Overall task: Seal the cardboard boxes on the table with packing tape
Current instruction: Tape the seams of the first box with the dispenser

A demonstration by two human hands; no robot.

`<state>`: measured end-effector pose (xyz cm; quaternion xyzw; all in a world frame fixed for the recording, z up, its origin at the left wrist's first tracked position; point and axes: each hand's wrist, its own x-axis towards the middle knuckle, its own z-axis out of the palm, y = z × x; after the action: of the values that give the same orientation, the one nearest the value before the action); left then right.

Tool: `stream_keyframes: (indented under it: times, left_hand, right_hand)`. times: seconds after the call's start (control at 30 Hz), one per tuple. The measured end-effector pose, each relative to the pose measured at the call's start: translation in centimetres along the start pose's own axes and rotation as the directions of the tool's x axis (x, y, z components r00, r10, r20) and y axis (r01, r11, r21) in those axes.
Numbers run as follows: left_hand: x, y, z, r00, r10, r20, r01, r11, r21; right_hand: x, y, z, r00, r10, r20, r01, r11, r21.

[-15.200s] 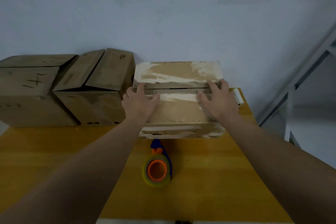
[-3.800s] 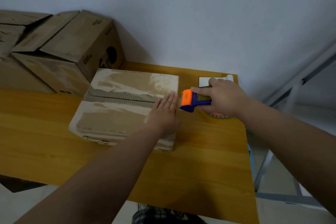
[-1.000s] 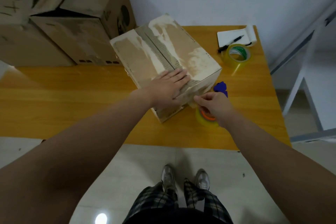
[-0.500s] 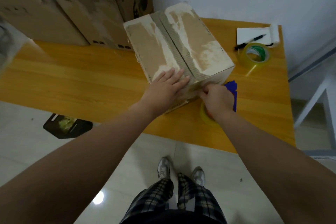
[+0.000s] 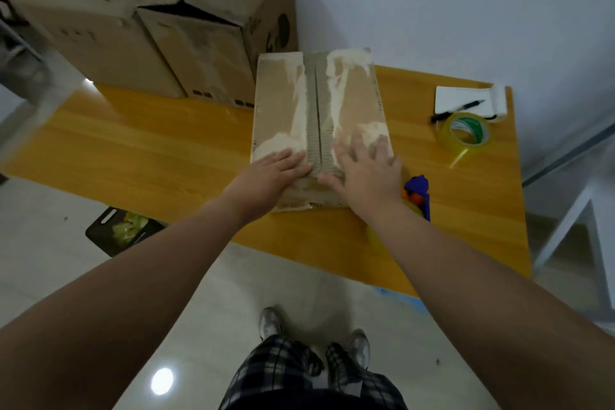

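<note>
Two flat hands press the box (image 5: pixel 349 103) on the tabletop (image 5: pixel 166 150): left hand (image 5: pixel 269 176) and right hand (image 5: pixel 369 173) flank its seam (image 5: pixel 317 110), each grip apart, fingers straight. Dispenser (image 5: pixel 419 190) lies at the box's 4 o'clock.

This looks like a packing room: worn brown cardboard boxes (image 5: pixel 100 27) and a yellowish packing-tape roll (image 5: pixel 449 141) sit on an orange wooden counter (image 5: pixel 159 150).

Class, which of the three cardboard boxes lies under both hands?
The low scuffed box at the front; the two taller boxes behind it stand untouched.
</note>
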<state>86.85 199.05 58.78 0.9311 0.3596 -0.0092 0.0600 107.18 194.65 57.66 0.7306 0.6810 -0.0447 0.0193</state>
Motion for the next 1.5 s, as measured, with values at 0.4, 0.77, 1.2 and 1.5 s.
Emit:
stream_keyframes:
  times: [0.4,0.77,1.2,1.5]
  left_hand:
    - [2.2,-2.9,0.7,0.988,0.144,0.06,-0.155,0.957,0.247]
    - [2.5,-4.7,1.7,0.952,0.283,0.115,-0.304,0.916,0.263]
    - [0.4,-2.7,1.6,0.977,0.213,-0.026,-0.206,0.964,0.166]
    - [-0.1,0.6,2.1,0.99,-0.013,-0.142,-0.009,0.988,-0.153]
  right_hand:
    - [-1.2,-6.9,2.1,0.976,0.185,-0.113,-0.194,0.978,-0.081]
    - [-2.0,-7.9,1.4,0.959,0.247,-0.142,-0.241,0.969,0.057]
    - [-5.3,2.6,4.6,0.625,0.739,0.251,-0.758,0.497,0.422]
    - [-5.9,6.5,8.2,0.522,0.745,0.416,-0.817,0.295,0.496]
